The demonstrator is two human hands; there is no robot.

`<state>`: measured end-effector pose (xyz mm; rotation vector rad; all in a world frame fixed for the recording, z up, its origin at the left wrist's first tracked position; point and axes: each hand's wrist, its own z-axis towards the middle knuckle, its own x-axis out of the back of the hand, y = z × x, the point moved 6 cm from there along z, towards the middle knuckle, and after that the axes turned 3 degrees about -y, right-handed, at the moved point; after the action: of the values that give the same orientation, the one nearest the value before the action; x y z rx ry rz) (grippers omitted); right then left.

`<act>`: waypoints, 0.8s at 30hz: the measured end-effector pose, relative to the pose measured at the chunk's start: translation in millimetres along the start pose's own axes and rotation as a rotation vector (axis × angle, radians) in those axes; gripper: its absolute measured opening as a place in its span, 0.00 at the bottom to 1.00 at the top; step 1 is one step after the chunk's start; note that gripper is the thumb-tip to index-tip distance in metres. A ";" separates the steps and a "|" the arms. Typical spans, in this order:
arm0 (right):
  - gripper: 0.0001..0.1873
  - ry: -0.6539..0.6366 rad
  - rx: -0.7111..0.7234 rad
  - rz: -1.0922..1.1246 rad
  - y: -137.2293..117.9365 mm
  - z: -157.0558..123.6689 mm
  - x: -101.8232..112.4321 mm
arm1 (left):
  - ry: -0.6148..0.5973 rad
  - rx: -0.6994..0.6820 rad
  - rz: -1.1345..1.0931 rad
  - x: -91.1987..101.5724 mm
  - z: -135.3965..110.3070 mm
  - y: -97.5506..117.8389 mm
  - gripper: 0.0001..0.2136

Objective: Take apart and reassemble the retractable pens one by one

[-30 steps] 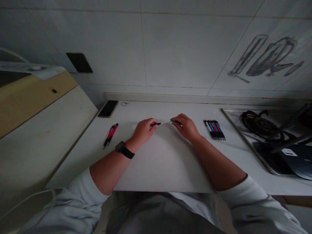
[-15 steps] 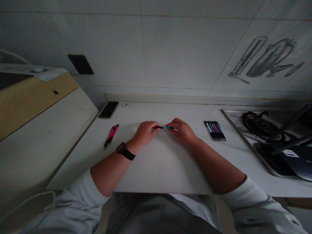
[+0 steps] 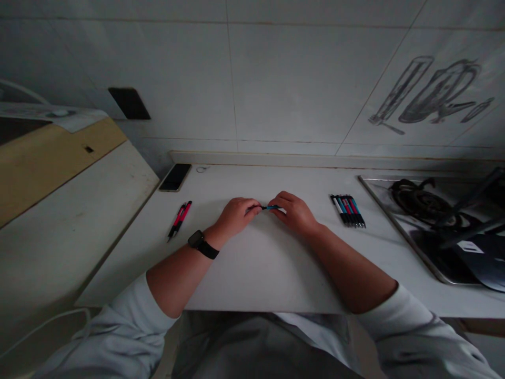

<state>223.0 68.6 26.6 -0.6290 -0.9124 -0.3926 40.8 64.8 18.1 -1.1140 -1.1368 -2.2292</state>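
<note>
Between my two hands, low over the white counter, lies a blue and black pen [image 3: 270,207], held level. My left hand [image 3: 240,211] pinches its dark left end with thumb and fingers. The blue right end is pinched by my right hand [image 3: 291,210]. Fingers cover both tips of the pen. To the left lie two red and black pens [image 3: 180,219] side by side, slanted. On the right, several pens [image 3: 348,211] in white, blue, red and black lie in a close row.
A phone [image 3: 175,178] lies at the counter's back left, with a small ring-like thing [image 3: 202,169] beside it. A gas stove [image 3: 424,231] with a steel rim is at the right. A white cabinet-like box [image 3: 79,210] borders the left side. The tiled wall [image 3: 284,84] rises behind.
The white gap between the pen's dark and blue parts has closed; my left hand has shifted slightly right, towards my right hand. The other pens have not moved.
</note>
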 end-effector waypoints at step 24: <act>0.12 -0.010 -0.027 -0.010 0.2 -0.5 0.6 | 0.041 0.050 -0.006 -0.6 -1.3 -9.4 0.12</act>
<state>223.8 68.4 26.8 -0.6514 -0.9213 -0.4114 34.5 69.3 12.6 -1.0413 -1.1744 -2.2053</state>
